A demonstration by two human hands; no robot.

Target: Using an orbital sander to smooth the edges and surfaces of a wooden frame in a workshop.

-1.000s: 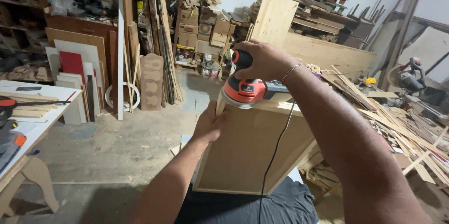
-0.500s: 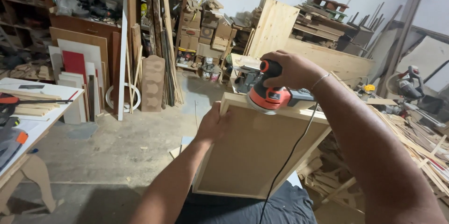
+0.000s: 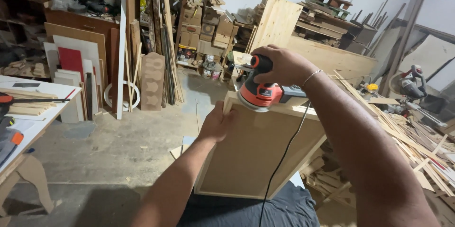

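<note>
— Where was the sander [image 3: 259,95]?

— Just above the middle of the frame, sitting on the top edge of the wooden panel [image 3: 256,153]. The right hand [image 3: 279,65] was on top of it, fingers curled tight around its black and orange knob.

— And the left hand [image 3: 217,125]?

— On the panel's left edge, a little below the sander. Its fingers were wrapped round that edge, gripping it. The panel stood tilted, its lower end near the bottom centre of the frame.

— Anything hanging from the tool?

— A black cord [image 3: 280,160] ran down across the panel's face to the bottom of the frame.

— What lay around?

— A white table [image 3: 35,113] with wood strips at the left edge, leaning boards [image 3: 76,65] in the upper left, stacked cardboard boxes [image 3: 208,32] at upper centre, and a heap of wood offcuts [image 3: 417,141] on the right.
</note>
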